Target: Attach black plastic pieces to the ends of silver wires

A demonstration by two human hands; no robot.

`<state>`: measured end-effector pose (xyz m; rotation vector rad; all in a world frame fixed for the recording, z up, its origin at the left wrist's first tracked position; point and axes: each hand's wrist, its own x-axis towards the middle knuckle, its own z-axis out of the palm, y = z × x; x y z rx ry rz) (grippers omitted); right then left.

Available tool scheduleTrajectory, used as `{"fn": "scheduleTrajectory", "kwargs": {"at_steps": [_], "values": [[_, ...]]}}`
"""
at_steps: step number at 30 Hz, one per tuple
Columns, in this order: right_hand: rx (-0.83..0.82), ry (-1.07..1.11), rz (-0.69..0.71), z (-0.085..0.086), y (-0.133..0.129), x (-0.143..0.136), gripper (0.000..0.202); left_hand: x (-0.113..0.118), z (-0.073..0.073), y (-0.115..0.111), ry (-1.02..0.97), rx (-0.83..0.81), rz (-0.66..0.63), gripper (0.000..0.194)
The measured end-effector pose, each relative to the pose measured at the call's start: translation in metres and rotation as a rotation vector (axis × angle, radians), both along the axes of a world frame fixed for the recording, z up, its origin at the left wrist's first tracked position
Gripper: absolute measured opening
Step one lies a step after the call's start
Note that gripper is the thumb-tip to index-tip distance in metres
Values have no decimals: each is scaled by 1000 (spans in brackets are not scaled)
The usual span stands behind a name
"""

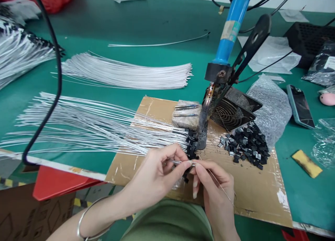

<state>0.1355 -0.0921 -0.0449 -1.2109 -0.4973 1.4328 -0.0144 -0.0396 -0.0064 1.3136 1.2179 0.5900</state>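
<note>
Over the front of the cardboard sheet, my two hands meet fingertip to fingertip. My left hand [162, 171] pinches a thin grey cable [176, 161] between thumb and index finger. My right hand [216, 187] is closed at the cable's end, with a fine solder wire [221, 187] running through its fingers; what its fingertips press on is hidden. Just beyond them, a fan of white cables [104, 126] ends in black connectors [192, 143]. The tip of a blue-handled soldering iron [205, 112], clamped in a stand, points down beside those connectors.
Loose black connector pieces [250, 143] lie right on the cardboard [272, 192], near a small fan [230, 112]. A stained pad [185, 120] bears metal tips. Behind lies a white cable bundle [128, 72]. A phone [300, 106] and yellow sponge [306, 163] are at right; a black cord [59, 70] hangs left.
</note>
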Motion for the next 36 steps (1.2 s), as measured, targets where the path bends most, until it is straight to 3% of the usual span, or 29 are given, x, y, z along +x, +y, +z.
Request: {"fn": "scheduleTrajectory", "kwargs": {"at_steps": [6, 12, 20, 31, 36], "values": [[86, 42, 75, -11, 0, 5, 14, 0, -2, -4, 4, 13, -3, 25], [-6, 126, 109, -6, 2, 10, 17, 0, 0, -2, -6, -22, -31, 25], [9, 157, 171, -11, 4, 15, 16, 2, 1, 0, -29, -69, -7, 24], [12, 201, 107, -11, 3, 7, 16, 6, -15, -13, -13, 92, 115, 24], [35, 203, 11, -8, 5, -1, 15, 9, -20, -16, -32, 102, 147, 25]]}}
